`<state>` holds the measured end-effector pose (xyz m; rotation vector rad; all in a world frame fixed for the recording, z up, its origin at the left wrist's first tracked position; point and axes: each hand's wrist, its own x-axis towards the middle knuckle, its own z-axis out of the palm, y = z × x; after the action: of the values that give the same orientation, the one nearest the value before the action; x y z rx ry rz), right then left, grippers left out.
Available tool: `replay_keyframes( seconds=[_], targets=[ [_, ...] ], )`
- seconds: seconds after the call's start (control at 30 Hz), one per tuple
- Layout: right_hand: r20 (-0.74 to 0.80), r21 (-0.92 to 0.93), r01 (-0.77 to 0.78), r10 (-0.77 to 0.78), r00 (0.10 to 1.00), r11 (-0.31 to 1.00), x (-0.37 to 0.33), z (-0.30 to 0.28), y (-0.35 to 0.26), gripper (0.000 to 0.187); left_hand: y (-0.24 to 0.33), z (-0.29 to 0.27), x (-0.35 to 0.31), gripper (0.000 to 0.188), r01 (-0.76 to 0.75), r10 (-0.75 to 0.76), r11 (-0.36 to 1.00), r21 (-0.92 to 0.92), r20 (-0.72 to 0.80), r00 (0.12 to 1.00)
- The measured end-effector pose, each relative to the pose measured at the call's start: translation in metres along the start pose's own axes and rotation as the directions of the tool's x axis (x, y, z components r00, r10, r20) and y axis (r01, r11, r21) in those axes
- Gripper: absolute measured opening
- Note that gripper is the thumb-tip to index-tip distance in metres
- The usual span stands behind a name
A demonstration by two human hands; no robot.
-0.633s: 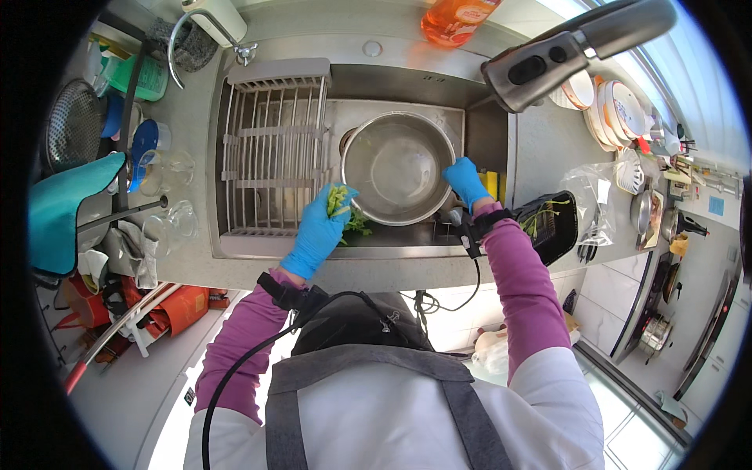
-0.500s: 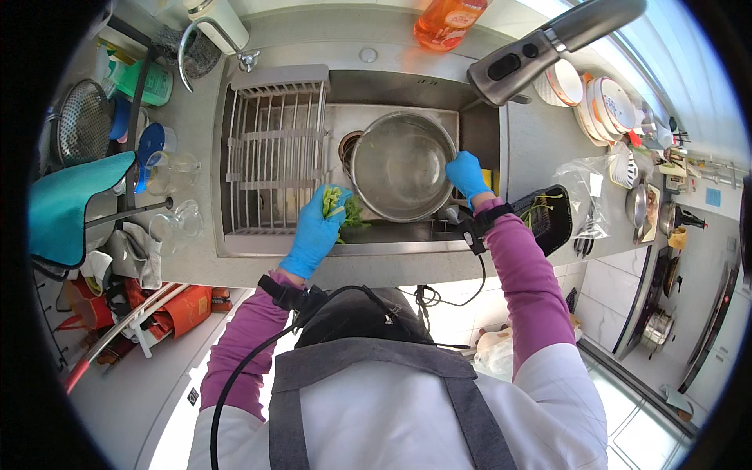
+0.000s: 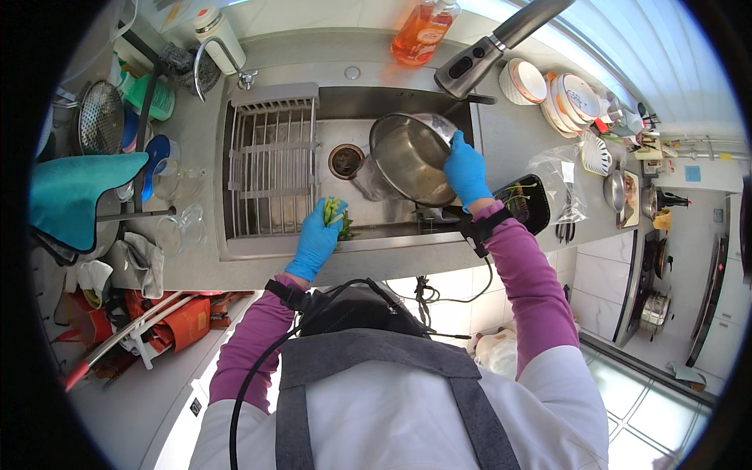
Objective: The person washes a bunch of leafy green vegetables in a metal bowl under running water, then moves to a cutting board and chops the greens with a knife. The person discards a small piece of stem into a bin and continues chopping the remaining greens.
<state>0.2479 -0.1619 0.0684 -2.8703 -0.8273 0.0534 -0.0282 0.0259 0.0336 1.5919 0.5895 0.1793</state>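
Note:
My left hand, in a blue glove, is closed round a bunch of leafy green vegetables at the sink's front edge. The stems point up past the fingers and dark leaves hang beside them. With my right hand, also gloved in blue, I grip the rim of a round steel basin on its right side. The basin is tilted toward the left inside the sink. To its left the round drain shows in the sink floor.
A grey dish rack covers the sink's left part. The tap reaches in at the upper right. A black basket with green stems stands right of the sink, near stacked bowls. Glasses stand on the left counter.
My right hand has tipped the basin and shifted it right, which uncovers the drain. My left hand keeps hold of the greens in nearly the same place.

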Motion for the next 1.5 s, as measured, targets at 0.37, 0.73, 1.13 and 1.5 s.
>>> replay_keyframes(
  seconds=[0.37,0.73,1.13,1.5],
  targets=[
    [-0.046,-0.234,0.304,-0.322,0.946,0.924,-0.028,-0.051,-0.027,0.048,0.004,0.007,0.000,0.036,-0.098,0.097,0.995,0.000,0.051,0.994],
    [-0.013,-0.068,0.181,-0.182,0.983,0.981,0.028,-0.062,-0.002,0.056,-0.008,0.005,0.006,0.036,-0.083,0.083,0.997,0.000,0.064,0.994],
    [0.144,0.130,0.134,-0.153,0.978,0.982,0.103,-0.060,0.046,0.034,-0.001,-0.003,0.003,0.032,-0.009,0.012,0.997,-0.078,0.031,0.999],
    [0.116,0.503,-0.040,-0.022,0.993,0.863,0.049,-0.066,0.019,0.032,0.004,-0.004,0.002,0.030,0.016,-0.012,0.996,-0.088,0.046,0.999]
  ],
)
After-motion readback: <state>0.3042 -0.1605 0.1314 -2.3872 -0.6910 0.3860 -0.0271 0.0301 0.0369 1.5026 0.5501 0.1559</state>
